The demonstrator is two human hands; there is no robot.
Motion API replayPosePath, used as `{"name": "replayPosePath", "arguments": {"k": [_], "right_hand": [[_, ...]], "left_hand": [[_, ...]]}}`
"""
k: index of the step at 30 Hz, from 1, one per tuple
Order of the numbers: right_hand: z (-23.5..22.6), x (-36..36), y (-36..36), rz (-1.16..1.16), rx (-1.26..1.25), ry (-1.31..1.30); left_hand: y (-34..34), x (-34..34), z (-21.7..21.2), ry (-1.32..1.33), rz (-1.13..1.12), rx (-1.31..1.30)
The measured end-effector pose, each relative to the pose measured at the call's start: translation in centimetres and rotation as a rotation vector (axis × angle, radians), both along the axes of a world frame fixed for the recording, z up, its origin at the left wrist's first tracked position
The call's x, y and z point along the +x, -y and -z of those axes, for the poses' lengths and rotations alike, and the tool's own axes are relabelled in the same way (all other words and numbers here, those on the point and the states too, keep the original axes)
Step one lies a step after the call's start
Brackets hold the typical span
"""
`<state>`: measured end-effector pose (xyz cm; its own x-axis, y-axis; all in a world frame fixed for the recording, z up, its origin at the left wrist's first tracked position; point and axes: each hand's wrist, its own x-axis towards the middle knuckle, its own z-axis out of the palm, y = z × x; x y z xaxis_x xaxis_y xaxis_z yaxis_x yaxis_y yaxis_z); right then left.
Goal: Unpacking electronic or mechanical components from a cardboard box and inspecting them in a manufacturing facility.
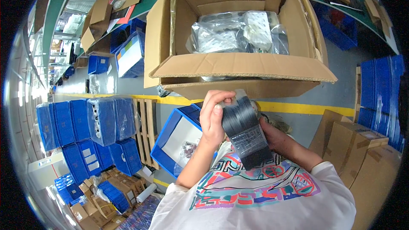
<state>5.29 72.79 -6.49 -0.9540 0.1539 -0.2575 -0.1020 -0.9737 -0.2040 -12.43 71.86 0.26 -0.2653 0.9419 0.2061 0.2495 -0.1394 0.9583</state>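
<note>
Close to my chest I hold a long bundle of black strips (pixel 239 117) with a clear plastic wrap around part of it; what the strips are is not plain. The fingers and thumb of my left hand (pixel 211 115) close on its upper left edge. My right hand (pixel 275 136) grips it from the right side, and its fingers are partly hidden behind the bundle. Just beyond my hands stands an open cardboard box (pixel 243 66), its flaps folded outward. Inside it lie several clear plastic bags (pixel 217 36) with white, grey and dark contents.
Left of me, a blue bin (pixel 164 145) holds small bagged items. Beyond it are a wooden pallet (pixel 147 132) and stacked blue bins (pixel 79 121). Brown cartons (pixel 358 145) stand at my right, near more stacked blue bins (pixel 381 89). A yellow line (pixel 306 107) crosses the floor.
</note>
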Motion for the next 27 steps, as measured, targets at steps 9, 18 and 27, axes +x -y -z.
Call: {"name": "replayPosePath", "arguments": {"k": [9, 18, 27], "right_hand": [[-0.2, 0.3, -0.3, 0.012, -0.031, -0.005], [-1.4, 0.2, -0.5, -0.02, 0.132, 0.096], [-0.9, 0.4, -0.7, -0.008, -0.043, 0.066]], "left_hand": [[0.0, 0.3, 0.0, -0.019, -0.015, 0.014], [0.1, 0.3, 0.5, -0.009, -0.028, 0.034], [0.1, 0.2, 0.8, -0.043, -0.039, 0.06]]}}
